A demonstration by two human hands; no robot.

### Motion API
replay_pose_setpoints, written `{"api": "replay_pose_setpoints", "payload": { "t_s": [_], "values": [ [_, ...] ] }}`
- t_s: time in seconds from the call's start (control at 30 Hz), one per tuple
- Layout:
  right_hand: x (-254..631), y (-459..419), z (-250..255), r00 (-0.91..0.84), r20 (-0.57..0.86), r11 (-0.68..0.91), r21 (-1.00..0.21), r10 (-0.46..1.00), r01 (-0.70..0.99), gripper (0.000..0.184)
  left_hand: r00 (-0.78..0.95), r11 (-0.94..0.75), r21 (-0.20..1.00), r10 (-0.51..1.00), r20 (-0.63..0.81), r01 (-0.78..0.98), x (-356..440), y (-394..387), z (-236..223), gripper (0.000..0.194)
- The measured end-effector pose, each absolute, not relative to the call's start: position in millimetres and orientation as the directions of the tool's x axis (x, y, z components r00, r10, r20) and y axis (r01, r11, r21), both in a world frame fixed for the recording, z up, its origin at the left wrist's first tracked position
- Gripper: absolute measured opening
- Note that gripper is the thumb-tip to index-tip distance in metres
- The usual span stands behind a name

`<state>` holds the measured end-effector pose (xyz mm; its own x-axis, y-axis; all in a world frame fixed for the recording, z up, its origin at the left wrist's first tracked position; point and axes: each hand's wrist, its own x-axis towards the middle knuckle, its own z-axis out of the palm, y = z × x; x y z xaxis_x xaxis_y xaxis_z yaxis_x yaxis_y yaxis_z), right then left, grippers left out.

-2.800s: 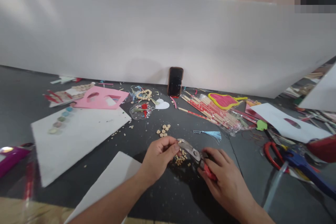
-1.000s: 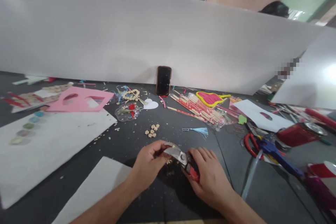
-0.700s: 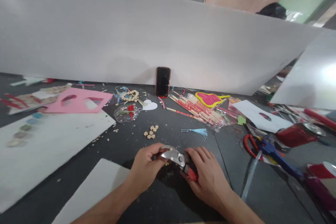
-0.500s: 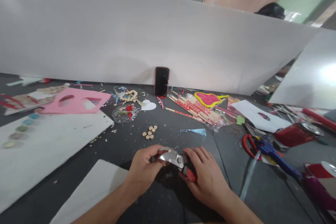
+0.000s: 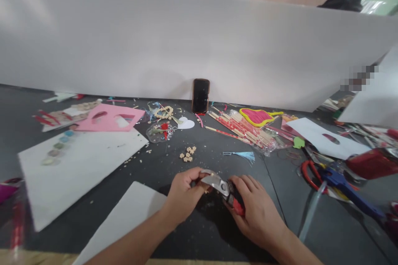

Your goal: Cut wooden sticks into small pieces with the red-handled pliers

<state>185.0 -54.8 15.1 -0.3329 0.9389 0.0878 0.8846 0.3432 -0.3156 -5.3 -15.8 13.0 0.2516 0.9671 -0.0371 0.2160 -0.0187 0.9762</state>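
My right hand (image 5: 256,205) is wrapped around the red handles of a pair of pruning shears (image 5: 217,183), whose metal jaws point left. At the jaws, the fingers of my left hand (image 5: 185,190) are pinched together; what they hold is too small and hidden to make out. Below the jaws, a few small pale pieces show on the dark table, mostly covered by my hands. Just beyond my left hand lies a cluster of flower-shaped wooden pieces (image 5: 188,154). To their right, a light blue tassel (image 5: 239,155) lies flat.
A phone (image 5: 200,96) leans upright on the white board (image 5: 174,45). Wrapped red-and-wood sticks (image 5: 245,130) lie right of it. A blue glue gun (image 5: 348,188), red-handled scissors (image 5: 311,176) and a red can (image 5: 373,163) are at right. White sheets (image 5: 77,165) and a pink cutout (image 5: 110,118) lie left.
The view has shifted about. Both hands stay together at the shears. Small pieces heaped below the jaws at first are now mostly hidden by my hands.
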Motion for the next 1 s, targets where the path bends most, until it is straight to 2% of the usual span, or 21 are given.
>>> {"api": "replay_pose_setpoints", "payload": {
  "t_s": [0.27, 0.4, 0.6, 0.8, 1.0],
  "values": [
    [182.9, -57.7, 13.3, -0.308, 0.078, 0.316, -0.301, 0.948, 0.900, 0.032, 0.271, -0.033, 0.982, 0.962, -0.019, 0.186, -5.2, -16.6, 11.7, 0.017],
    [182.4, -58.1, 12.2, -0.308, 0.081, 0.318, -0.278, 0.948, 0.906, 0.038, 0.272, -0.040, 0.980, 0.962, -0.015, 0.193, -5.5, -16.7, 13.2, 0.015],
    [184.2, -56.5, 14.3, -0.349, 0.133, 0.369, -0.181, 0.928, 0.912, 0.054, 0.274, -0.041, 0.976, 0.961, -0.020, 0.215, -6.4, -16.3, 16.3, 0.018],
    [186.7, -54.9, 13.8, -0.378, 0.155, 0.403, -0.195, 0.913, 0.894, 0.057, 0.291, -0.033, 0.982, 0.956, -0.023, 0.185, -7.4, -17.5, 16.7, 0.019],
    [188.4, -51.7, 13.6, -0.345, 0.126, 0.367, -0.274, 0.930, 0.889, 0.036, 0.263, 0.009, 0.984, 0.963, -0.056, 0.176, -5.5, -14.9, 15.0, 0.015]
  ]
}}
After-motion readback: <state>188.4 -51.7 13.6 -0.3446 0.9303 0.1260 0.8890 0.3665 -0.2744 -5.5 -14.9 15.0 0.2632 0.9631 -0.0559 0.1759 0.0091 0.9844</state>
